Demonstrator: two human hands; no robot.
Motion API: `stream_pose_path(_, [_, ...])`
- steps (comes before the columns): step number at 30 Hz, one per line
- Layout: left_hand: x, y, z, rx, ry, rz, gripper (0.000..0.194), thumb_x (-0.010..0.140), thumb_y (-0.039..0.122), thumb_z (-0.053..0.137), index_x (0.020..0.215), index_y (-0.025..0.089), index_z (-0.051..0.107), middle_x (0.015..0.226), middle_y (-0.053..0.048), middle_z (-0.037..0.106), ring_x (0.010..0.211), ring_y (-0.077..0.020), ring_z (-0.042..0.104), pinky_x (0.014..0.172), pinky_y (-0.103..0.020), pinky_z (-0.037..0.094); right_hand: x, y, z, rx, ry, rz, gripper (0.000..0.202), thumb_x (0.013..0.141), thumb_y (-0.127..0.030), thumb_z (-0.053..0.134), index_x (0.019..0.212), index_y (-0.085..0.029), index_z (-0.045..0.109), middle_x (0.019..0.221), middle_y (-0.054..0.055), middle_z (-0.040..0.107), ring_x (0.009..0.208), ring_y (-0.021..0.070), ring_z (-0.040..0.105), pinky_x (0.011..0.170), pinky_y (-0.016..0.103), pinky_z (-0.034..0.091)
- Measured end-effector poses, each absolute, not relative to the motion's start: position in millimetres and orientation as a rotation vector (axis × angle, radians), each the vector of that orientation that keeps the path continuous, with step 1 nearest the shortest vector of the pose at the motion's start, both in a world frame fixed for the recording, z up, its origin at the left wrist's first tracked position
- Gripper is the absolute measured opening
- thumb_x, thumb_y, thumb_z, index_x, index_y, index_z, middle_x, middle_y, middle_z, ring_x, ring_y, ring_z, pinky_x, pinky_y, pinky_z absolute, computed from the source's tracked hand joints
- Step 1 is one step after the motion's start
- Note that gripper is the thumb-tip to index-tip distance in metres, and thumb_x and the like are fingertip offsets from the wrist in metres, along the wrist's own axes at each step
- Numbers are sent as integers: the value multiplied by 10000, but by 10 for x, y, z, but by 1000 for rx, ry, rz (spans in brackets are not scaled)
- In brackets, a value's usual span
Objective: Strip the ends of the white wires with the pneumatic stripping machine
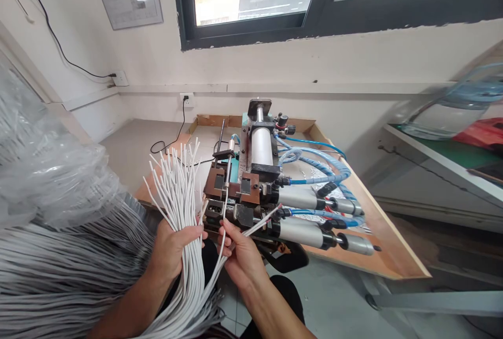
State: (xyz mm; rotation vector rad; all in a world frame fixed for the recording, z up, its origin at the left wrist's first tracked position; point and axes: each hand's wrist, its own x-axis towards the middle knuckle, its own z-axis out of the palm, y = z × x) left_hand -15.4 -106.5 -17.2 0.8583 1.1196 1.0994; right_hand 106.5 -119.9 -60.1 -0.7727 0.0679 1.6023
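A pale wall runs under a dark-framed window, and against it sits a shallow wooden tray with raised edges.

From where I stand, the right hand pinches one thin white cable between thumb and fingers, the cable standing nearly upright. A few more white cables with reddish ends pass by that hand and slant off to its right. The left hand is wrapped round a thick bundle of white cables, thumb across the front, the free ends fanned above the grip. Beyond the fingertips, the single cable's upper end reaches the brown metal plates of a machine with a silver upright cylinder; I can't tell whether the tip touches them. Two silver cylinders lie sideways to the right, fed by looped blue hoses. Over on the left are heaped grey-white cables, partly under clear plastic sheeting.

To my eye, the right fingertips are near enough to the plates to be nipped if those closed while the hand drifted upward. A loose pinch could let the thin cable bend out of line, and a slackening left grip could spill the splayed strands toward the machine.
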Motion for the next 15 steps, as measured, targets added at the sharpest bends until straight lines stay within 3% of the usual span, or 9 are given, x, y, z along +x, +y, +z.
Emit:
stream_pose_path(7, [-118, -1103, -162, 947, 1058, 1085, 158, 559, 125, 688, 696, 144, 610, 573, 24, 626, 523, -140, 592, 519, -236, 482, 1046, -1270, -597, -748, -133, 1698, 295, 556, -337, 762, 705, -103, 660, 499, -32, 488, 447, 58, 415, 421, 175, 345])
stream_pose_path(12, [-82, -1125, -196, 989, 960, 909, 167, 618, 171, 639, 771, 129, 589, 565, -15, 620, 481, -204, 585, 468, -330, 485, 1024, -1359, -576, -755, -342, 1694, 315, 543, -313, 774, 765, -112, 677, 453, -52, 437, 424, 43, 347, 391, 156, 266])
stream_pose_path(15, [-109, -1109, -247, 1067, 1003, 955, 129, 599, 151, 658, 708, 131, 593, 567, -1, 602, 510, -169, 567, 513, -287, 465, 1013, -1394, -615, -841, -365, 1557, 275, 529, -297, 779, 712, -124, 668, 448, -43, 473, 412, 47, 365, 379, 159, 261])
